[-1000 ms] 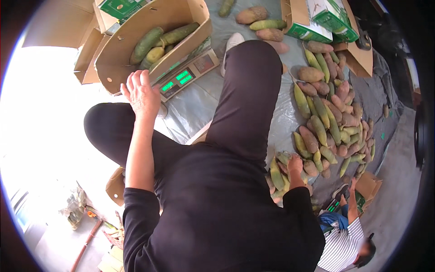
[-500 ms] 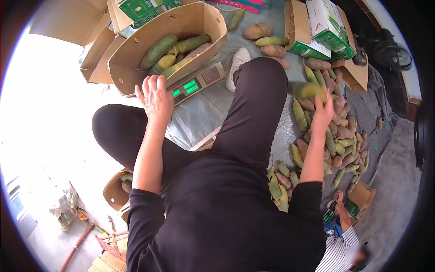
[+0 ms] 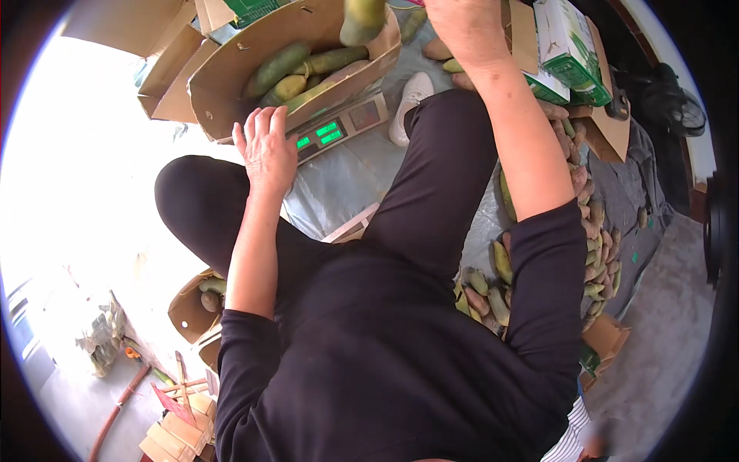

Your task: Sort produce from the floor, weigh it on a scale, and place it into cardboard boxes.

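My left hand (image 3: 268, 150) rests at the near rim of an open cardboard box (image 3: 209, 92), its fingers apart and holding nothing. Several long green radishes (image 3: 279, 69) lie in the box, which sits on a digital scale (image 3: 366, 115) with lit green figures. Reaching up to the top edge, my right hand (image 3: 468, 31) has its fingers cut off by the frame. A thick green radish (image 3: 362, 21) hangs over the box's far right part, slightly blurred; its upper end, apparently in that hand, is out of view.
Right of my leg lies a big heap of green and brownish-pink radishes (image 3: 596, 262) on dark sheeting. Green-and-white cartons (image 3: 566, 50) stand at the upper right, beside a black fan (image 3: 671, 104). A smaller box (image 3: 188, 312) is at lower left. A person in a striped top (image 3: 570, 435) shows at lower right.
My right hand has moved from the heap up and left to the top edge, carrying the green radish over the box. My left hand has stayed at the box's rim.
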The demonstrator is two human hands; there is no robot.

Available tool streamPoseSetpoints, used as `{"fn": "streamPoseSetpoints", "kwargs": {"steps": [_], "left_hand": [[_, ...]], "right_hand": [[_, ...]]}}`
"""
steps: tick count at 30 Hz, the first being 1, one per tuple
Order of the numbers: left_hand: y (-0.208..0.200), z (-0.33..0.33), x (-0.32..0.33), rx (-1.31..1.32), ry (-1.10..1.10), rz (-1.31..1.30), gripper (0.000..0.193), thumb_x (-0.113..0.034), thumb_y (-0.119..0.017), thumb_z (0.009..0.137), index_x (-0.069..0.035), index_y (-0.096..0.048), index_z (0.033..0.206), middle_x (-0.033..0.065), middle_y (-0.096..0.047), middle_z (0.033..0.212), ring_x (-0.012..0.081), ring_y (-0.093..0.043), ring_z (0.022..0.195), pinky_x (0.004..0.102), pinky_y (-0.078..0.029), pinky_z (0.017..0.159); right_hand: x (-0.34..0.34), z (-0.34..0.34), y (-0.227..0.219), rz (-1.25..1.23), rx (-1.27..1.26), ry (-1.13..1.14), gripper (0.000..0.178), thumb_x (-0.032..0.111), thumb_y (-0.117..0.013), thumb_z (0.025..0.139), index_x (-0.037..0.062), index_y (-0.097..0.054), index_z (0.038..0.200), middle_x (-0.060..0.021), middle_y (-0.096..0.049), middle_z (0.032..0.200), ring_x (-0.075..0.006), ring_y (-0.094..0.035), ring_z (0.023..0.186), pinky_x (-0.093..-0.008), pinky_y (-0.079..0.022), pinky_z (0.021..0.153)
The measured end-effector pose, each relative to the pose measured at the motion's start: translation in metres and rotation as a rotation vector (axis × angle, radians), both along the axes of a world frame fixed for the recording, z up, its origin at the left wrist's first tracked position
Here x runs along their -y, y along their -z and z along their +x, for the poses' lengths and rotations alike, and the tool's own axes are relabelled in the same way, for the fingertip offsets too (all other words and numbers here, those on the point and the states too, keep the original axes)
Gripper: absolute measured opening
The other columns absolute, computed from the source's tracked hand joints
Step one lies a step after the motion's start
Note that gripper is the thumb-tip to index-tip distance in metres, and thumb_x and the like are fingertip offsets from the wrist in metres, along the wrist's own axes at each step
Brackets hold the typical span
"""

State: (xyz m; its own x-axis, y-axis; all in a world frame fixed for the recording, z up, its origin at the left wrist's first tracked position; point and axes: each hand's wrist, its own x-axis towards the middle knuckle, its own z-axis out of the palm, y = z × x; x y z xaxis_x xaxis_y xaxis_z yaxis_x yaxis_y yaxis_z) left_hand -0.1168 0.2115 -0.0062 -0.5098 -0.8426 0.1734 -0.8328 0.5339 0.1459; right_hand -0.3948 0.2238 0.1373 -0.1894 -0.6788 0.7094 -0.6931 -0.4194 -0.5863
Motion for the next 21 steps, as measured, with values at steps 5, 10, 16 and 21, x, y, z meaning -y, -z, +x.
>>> {"fn": "streamPoseSetpoints", "kwargs": {"steps": [5, 10, 16, 21], "left_hand": [[-0.004, 0.008, 0.001, -0.053, -0.024, -0.013, 0.048, -0.014, -0.068, 0.073, -0.013, -0.052, 0.118, 0.0027, -0.05, 0.119, 0.0255, -0.04, 0.122, 0.0529, -0.016, 0.107], [-0.003, 0.013, 0.001, -0.074, -0.049, -0.038, 0.046, -0.013, -0.067, 0.074, -0.014, -0.053, 0.118, 0.0024, -0.05, 0.119, 0.0256, -0.039, 0.122, 0.0553, -0.016, 0.106], [-0.005, 0.006, 0.003, -0.094, -0.047, -0.058, 0.044, -0.013, -0.066, 0.074, -0.013, -0.053, 0.117, 0.0027, -0.05, 0.119, 0.0265, -0.039, 0.122, 0.0561, -0.016, 0.105], [-0.003, 0.015, 0.003, -0.052, -0.058, -0.087, 0.043, -0.014, -0.066, 0.075, -0.013, -0.053, 0.116, 0.0026, -0.05, 0.119, 0.0269, -0.039, 0.123, 0.0559, -0.017, 0.105]], "right_hand": [[-0.028, -0.014, 0.022, 0.156, 0.126, 0.076, 0.024, 0.001, -0.061, 0.081, 0.0024, -0.06, 0.105, -0.0095, -0.06, 0.106, -0.0226, -0.061, 0.089, -0.0281, -0.049, 0.075], [-0.127, -0.089, 0.14, 0.5, 0.181, 0.369, 0.025, 0.008, -0.061, 0.083, 0.0027, -0.061, 0.107, -0.0106, -0.065, 0.098, -0.0174, -0.061, 0.091, -0.0288, -0.048, 0.081], [-0.369, -0.101, 0.348, 1.161, -0.153, 0.531, 0.037, 0.016, -0.067, 0.073, 0.0049, -0.06, 0.108, -0.0191, -0.06, 0.105, -0.0348, -0.056, 0.1, -0.0424, -0.043, 0.088], [-0.491, 0.003, 0.384, 1.887, -0.138, 0.451, 0.058, 0.031, -0.064, 0.077, 0.0064, -0.046, 0.127, -0.0165, -0.048, 0.128, -0.0336, -0.047, 0.116, -0.0423, -0.037, 0.098]]}}
